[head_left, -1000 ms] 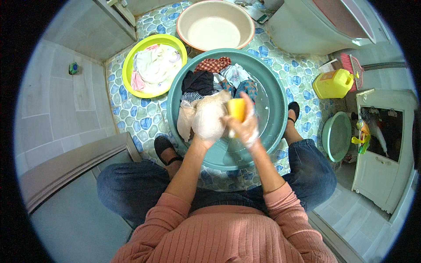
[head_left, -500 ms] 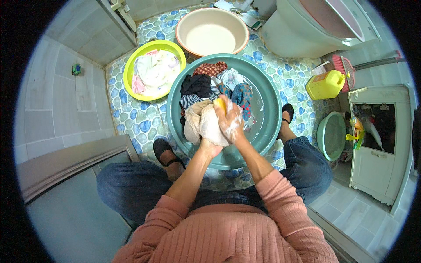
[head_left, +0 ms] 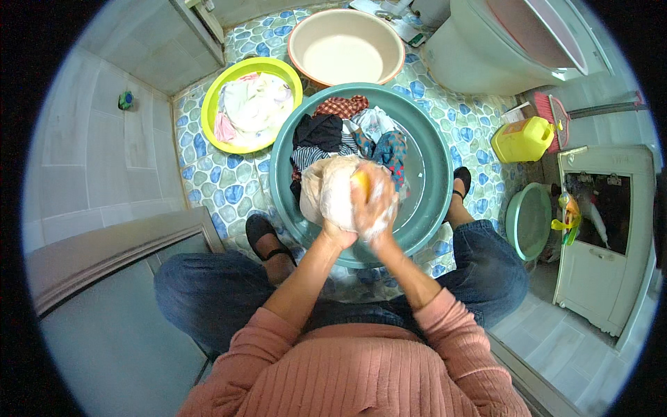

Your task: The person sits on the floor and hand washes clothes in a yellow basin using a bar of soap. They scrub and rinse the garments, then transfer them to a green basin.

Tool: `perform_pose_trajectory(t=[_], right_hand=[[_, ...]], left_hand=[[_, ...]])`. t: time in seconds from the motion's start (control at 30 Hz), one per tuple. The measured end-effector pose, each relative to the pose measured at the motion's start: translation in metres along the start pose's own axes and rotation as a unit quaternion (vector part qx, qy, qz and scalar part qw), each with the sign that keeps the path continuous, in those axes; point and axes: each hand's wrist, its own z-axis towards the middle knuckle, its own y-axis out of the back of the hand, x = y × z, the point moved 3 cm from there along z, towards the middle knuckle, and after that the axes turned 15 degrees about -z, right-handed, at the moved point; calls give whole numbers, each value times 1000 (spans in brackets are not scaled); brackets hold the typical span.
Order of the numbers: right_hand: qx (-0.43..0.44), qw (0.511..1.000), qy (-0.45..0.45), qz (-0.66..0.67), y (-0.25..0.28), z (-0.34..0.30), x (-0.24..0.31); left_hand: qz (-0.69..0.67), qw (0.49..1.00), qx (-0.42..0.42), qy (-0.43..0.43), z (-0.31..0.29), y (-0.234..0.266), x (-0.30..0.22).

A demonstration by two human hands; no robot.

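A wet cream garment (head_left: 332, 189) is bunched over the near side of a large teal basin (head_left: 279, 149). My left hand (head_left: 339, 236) holds it from below, with the fingers hidden under the cloth. In my right hand (head_left: 374, 208), lathered with white suds and blurred, is a yellow soap bar (head_left: 360, 181), pressed against the garment. Behind them in the basin lie a black cloth (head_left: 317, 133), a red checked cloth (head_left: 340, 106), a pale patterned cloth (head_left: 374, 123) and a teal cloth with red spots (head_left: 390, 151). Water shows along the basin's right side.
A lime-green basin (head_left: 210, 104) of white and pink laundry stands at the far left. Beyond the teal basin is a cream basin (head_left: 345, 52) with an orange rim. To the right are a yellow jug (head_left: 521, 141), a small green basin (head_left: 514, 219) and a white cabinet (head_left: 590, 278).
My right hand has slid nearer to me over the garment with the soap, and now blurs. The garment is bunched rounder over my left hand. The whole view has shifted slightly.
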Motion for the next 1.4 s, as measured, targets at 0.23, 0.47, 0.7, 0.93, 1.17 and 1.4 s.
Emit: perform_pose_trajectory(t=[0.23,0.47,0.7,0.93,1.17,1.4], right_hand=[[-55,998,1,32,-4,30,-23],[-25,993,118,-5,19,-26,35],[-42,997,-21,57,5,42,-19],[-30,993,115,-4,17,-18,13],[-11,1000,-14,-17,9,-1,-14],[-7,999,3,34,8,16,-18]], left_hand=[[76,996,-34,-44,0,-4,9],[-11,999,31,17,3,6,-1],[76,996,9,-38,2,-17,11],[-20,997,75,11,3,12,5],[-41,999,23,28,-5,-5,16],[100,994,-3,-47,3,0,16]])
